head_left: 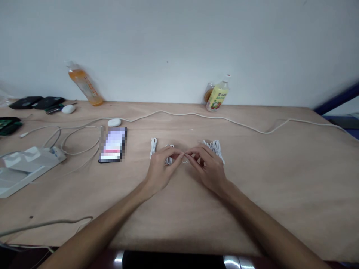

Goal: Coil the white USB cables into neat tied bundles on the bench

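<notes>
Bare forearms (260, 220) cross the near edge of the bench (280, 160), leading to the left hand (161, 168) and right hand (211, 170), both narrowed to a fingertip pinch on a thin white strand (185, 154) between them, above mid-bench; its ends are too small to make out. Coiled white cables lie close by: one bundle (153, 147) beside the left hand, a second bundle (169, 161) partly blocked by its fingers, and further coils (217, 148) partly covered by the right hand. Left of these are a phone (114, 145), a white oval object (114, 122) and a white power strip (30, 168). Behind, a long cable (190, 114) crosses in front of an orange bottle (85, 86) and a yellow bottle (218, 96) near the wall (157, 45).
</notes>
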{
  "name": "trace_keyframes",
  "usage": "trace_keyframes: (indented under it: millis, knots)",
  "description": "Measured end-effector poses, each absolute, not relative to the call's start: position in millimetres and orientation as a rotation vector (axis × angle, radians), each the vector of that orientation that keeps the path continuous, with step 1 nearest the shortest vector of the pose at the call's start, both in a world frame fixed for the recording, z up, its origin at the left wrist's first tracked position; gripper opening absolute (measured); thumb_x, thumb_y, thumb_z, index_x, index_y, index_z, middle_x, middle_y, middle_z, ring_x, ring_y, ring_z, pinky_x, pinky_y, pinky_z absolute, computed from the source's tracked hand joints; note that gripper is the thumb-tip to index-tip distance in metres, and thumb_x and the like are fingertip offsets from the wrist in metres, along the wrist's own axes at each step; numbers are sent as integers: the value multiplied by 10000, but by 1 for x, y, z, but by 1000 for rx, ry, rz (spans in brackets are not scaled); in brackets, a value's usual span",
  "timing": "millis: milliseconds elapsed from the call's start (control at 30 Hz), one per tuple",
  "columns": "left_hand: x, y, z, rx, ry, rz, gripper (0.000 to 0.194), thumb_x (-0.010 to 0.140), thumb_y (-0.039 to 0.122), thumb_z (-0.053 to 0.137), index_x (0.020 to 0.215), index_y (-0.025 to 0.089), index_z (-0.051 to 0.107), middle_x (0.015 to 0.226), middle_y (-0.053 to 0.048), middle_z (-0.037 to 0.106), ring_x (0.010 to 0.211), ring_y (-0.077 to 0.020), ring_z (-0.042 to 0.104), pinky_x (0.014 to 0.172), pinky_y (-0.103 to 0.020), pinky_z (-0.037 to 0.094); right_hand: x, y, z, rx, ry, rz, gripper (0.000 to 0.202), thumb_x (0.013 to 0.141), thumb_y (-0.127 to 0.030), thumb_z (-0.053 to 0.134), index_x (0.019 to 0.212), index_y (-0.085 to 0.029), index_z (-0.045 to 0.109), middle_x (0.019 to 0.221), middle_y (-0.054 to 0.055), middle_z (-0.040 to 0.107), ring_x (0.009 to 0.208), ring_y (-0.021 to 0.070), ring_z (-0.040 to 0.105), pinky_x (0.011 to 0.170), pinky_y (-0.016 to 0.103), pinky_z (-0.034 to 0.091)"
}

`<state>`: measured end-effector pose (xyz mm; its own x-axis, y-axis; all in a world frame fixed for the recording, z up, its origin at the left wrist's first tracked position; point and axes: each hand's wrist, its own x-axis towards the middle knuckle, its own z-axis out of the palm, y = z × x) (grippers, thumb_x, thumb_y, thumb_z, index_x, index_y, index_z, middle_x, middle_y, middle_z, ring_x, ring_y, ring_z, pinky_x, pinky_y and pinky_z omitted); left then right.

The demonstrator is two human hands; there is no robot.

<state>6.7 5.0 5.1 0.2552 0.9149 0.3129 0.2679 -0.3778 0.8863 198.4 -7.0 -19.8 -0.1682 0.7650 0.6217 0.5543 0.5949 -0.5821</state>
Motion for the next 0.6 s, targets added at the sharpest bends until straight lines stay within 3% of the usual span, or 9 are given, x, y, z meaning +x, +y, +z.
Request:
trace_keyframes:
  millis: [200,600]
  knots:
    - [6,4,5,1893,1087,1145,146,987,262,691,890,223,792,828,-33,733,779,-197,651,775,-300,495,196,-9,-17,-1123,-1762,385,79,1018,-222,683,956,-237,730,870,18,695,644,146,596,544,262,475]
    - [7,4,2,1836,1019,1195,145,995,257,689,891,200,771,840,-22,746,800,-179,667,765,-287,486,189,-12,-12,-1153,-1458,819,135,963,-340,722,874,-241,702,809,-1,654,655,143,581,583,272,471]
